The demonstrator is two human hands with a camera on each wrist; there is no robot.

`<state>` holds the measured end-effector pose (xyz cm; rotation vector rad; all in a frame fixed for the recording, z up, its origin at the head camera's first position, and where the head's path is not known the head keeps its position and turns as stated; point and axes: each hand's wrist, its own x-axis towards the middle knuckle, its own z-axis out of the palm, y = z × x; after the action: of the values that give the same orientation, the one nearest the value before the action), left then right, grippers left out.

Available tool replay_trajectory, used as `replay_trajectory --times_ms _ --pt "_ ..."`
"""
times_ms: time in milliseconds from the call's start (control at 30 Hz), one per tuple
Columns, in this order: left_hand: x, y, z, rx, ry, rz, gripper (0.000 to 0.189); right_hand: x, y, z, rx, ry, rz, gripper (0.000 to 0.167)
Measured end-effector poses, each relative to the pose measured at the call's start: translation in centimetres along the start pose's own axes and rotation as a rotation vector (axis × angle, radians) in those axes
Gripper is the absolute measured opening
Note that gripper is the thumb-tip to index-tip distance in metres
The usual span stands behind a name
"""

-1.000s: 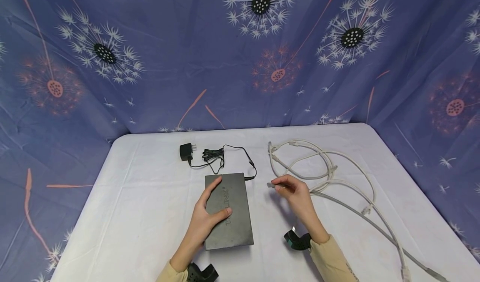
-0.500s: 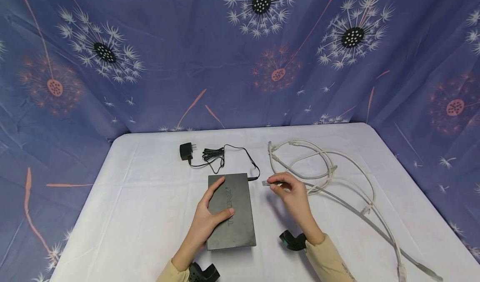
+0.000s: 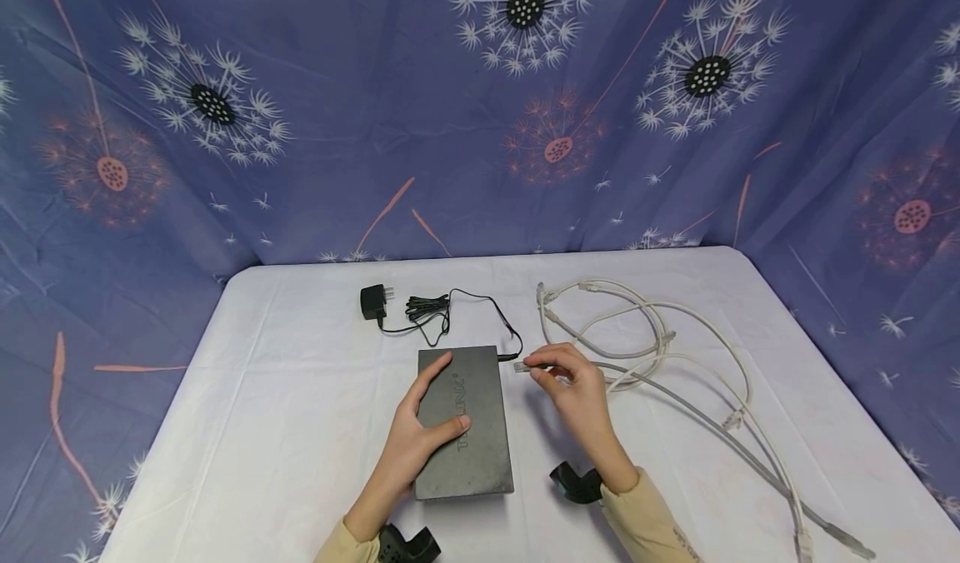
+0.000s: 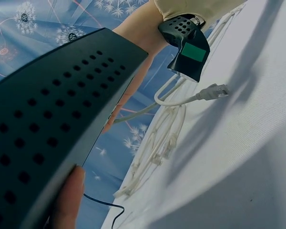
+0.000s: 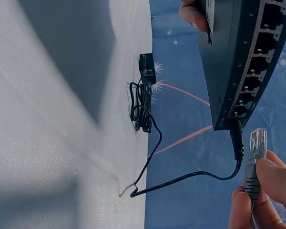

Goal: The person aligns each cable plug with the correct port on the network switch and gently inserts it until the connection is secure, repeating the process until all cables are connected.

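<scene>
My left hand (image 3: 412,438) grips a dark grey TP-LINK network switch (image 3: 480,455) along its left side, with the thumb across the top. In the right wrist view the switch is held up off the table, its row of ports (image 5: 251,83) facing right. A black power plug (image 5: 236,138) sits in the end of that port side. Between thumb and fingers, my right hand (image 3: 581,392) pinches the grey boot of an Ethernet cable plug (image 5: 252,176). Its clear tip is just short of the port side, beside the power plug, with a small gap.
A black power adapter (image 3: 372,302) and its bundled cord (image 3: 427,306) lie behind the switch on the white-covered table (image 3: 300,430). Looped pale Ethernet cables (image 3: 660,330) spread over the right side. A flowered blue cloth (image 3: 337,130) hangs behind.
My right hand has moved left with the cable plug, nearing the switch's port side. The switch has shifted slightly right in my left hand, and the trailing grey cable has slid left.
</scene>
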<state>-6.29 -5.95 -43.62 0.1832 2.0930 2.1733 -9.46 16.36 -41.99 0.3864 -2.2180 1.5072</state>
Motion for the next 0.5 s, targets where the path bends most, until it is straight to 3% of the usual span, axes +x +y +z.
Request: replay_trajectory --times_ms 233,400,500 --pt "0.0 0.1 0.1 -0.011 -0.01 -0.008 0.075 -0.1 -0.4 0.2 0.001 -0.008 -0.052 0.024" --pt "0.0 0.1 0.0 -0.021 -0.016 -0.01 0.074 -0.1 -1.6 0.6 -0.094 0.018 -0.146 0.027" --pt "0.0 0.2 0.0 -0.026 -0.017 -0.012 0.075 -0.3 -0.5 0.9 -0.132 0.033 -0.183 0.029"
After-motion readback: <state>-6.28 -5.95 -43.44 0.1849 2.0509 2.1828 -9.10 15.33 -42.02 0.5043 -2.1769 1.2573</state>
